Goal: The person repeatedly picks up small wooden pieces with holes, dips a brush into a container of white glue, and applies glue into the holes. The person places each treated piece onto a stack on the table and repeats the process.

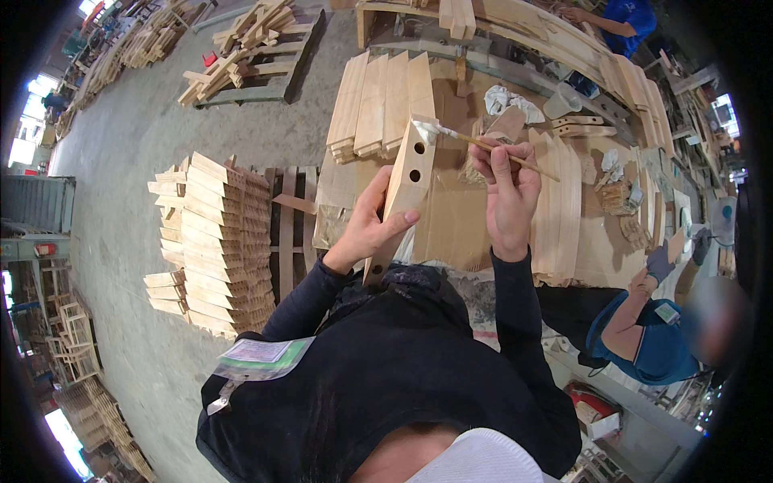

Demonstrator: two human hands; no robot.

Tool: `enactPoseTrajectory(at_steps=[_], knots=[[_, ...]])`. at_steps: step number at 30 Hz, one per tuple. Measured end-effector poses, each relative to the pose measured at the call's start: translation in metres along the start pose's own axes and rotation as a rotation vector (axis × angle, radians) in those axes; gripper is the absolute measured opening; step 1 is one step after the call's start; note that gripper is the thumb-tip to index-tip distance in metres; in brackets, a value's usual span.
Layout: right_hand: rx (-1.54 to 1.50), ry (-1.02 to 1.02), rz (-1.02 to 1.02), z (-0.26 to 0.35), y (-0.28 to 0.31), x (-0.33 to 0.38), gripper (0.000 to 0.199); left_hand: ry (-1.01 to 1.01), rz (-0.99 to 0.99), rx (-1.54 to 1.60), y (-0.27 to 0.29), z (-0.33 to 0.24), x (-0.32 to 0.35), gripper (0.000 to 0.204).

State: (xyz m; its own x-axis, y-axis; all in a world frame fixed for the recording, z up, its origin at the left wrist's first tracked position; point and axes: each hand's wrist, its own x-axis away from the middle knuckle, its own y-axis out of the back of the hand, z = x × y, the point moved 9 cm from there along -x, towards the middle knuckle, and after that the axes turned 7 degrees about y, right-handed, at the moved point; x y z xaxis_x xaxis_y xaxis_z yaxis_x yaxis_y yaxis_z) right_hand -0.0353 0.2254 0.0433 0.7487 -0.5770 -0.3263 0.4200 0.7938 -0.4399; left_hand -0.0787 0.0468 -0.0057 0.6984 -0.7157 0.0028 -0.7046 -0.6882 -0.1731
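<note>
Overhead, the left hand [366,229] clasps a drilled wooden board [407,181] upright while the right hand [507,193] pinches a glue brush [475,142] at its top end.

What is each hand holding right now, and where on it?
The left hand grips a pale wooden block with round holes at its lower part; the right hand pinches a thin wooden-handled brush mid-handle.

The lower end of the wooden piece [407,181] is hidden behind the left hand [366,229] and the dark hood below it. The brush [483,145] handle is partly covered by the fingers [501,165] of the right hand [507,197]. Beside the table [600,258], a co-worker's face is blurred
</note>
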Motion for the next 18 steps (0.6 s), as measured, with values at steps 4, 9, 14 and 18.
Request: enactPoseTrajectory(at_steps=[4,9,14,18], knots=[[0.074,0.004,0.081,0.008,-0.005,0.011,0.01,-0.015,-0.023,0.026,0.001,0.0,0.001,0.06],[0.124,-0.01,0.1,0.011,-0.005,0.028,0.011,0.002,-0.027,0.052,0.003,0.002,0.0,0.056],[0.102,-0.019,0.033,0.015,-0.005,0.037,0.012,0.045,0.014,0.087,0.004,0.008,0.0,0.06],[0.123,0.009,-0.007,0.017,-0.005,0.038,0.014,0.001,-0.053,0.097,0.004,0.002,0.001,0.055]])
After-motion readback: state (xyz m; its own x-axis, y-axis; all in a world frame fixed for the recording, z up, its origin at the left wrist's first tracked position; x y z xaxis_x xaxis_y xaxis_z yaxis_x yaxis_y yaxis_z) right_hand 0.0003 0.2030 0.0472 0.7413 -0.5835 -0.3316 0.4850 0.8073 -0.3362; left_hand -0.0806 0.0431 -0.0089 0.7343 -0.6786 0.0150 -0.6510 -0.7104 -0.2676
